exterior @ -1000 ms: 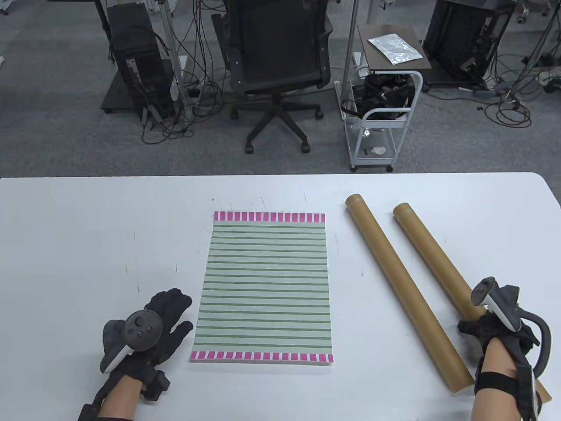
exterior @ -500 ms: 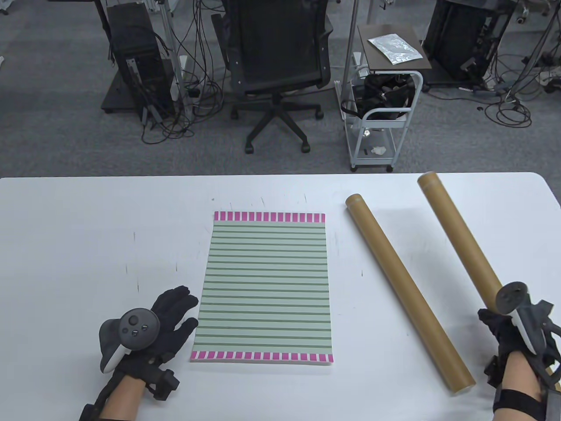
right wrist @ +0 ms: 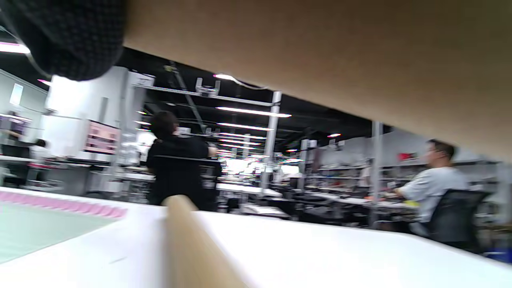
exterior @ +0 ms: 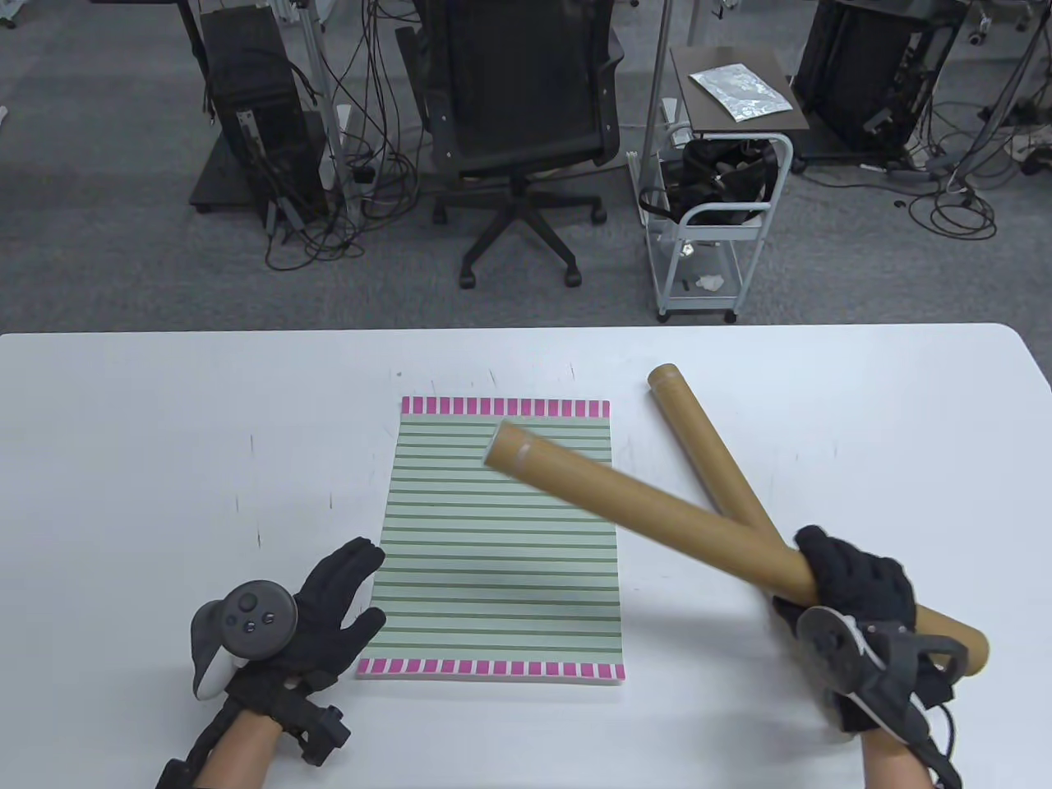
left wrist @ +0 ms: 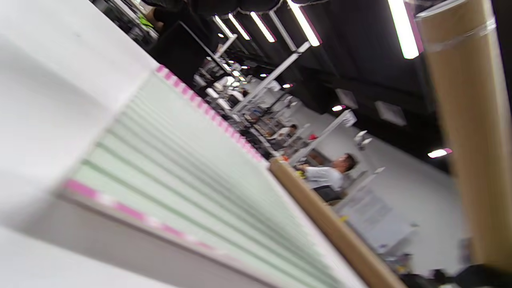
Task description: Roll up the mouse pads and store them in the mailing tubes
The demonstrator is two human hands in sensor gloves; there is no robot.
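We see both hands, left hand (exterior: 325, 616) and right hand (exterior: 859, 588), in black gloves bearing grey-and-white trackers and black wrist straps.

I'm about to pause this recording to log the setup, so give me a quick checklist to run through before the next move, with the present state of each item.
1. Mouse pad lies flat and unrolled on the table: ok.
2. Right hand grips the lifted tube firmly: ok, fingers wrap around it near one end.
3. Lifted tube's cap off, ready for loading: cannot tell.
4. Second tube rests on the table, out of the pad's way: ok, beside the pad.
5. Left hand free to start rolling: ok, fingers straight at the pad's near left corner, holding nothing.
6. Space over the pad clear for rolling: not ok, the lifted tube hangs across it.
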